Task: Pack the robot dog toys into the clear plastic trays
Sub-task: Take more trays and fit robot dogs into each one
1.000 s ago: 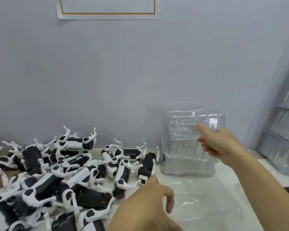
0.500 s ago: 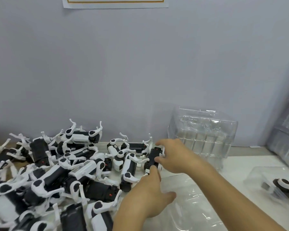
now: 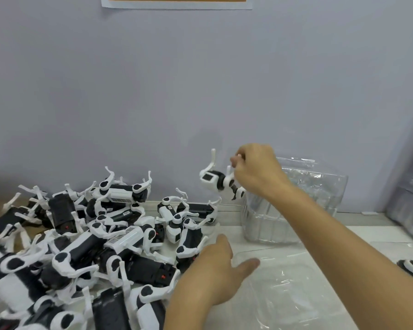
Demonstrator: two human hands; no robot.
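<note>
- One robot dog toy (image 3: 218,181) hangs in the air, gripped by the curled fingers of the right hand (image 3: 256,172), in front of the stack of clear plastic trays (image 3: 320,186) at the wall.
- Right arm reaches forward and up from the lower right.
- Left hand (image 3: 215,270) is low, fingers loose and a little apart, thumb out; it holds nothing and sits at the edge of the pile of robot dog toys (image 3: 93,239).
- Just right of it a flat clear tray (image 3: 296,282) lies on the white table (image 3: 367,231).
</note>
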